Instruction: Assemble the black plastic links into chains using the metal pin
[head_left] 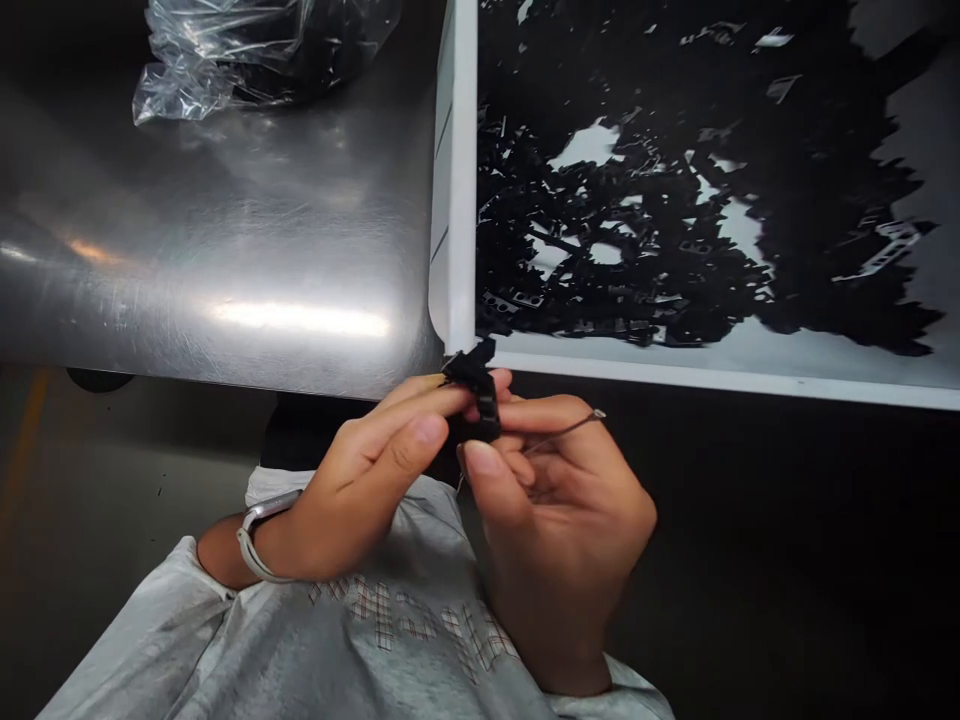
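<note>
Both hands meet just below the table's front edge. My left hand (367, 470), with a white wristband, pinches a small black plastic part (476, 392) between fingers and thumb. My right hand (559, 510) is closed too: its fingers touch the same black part and hold a thin dark wire-like piece (570, 428) that sticks out to the right with a small light tip. The part's lower end is hidden between the fingers.
A white shallow tray (459, 200) holds a heap of several small black plastic parts (660, 230) at the right. A scratched steel tabletop (225, 260) lies at the left, with a crumpled clear plastic bag (247, 50) at its back.
</note>
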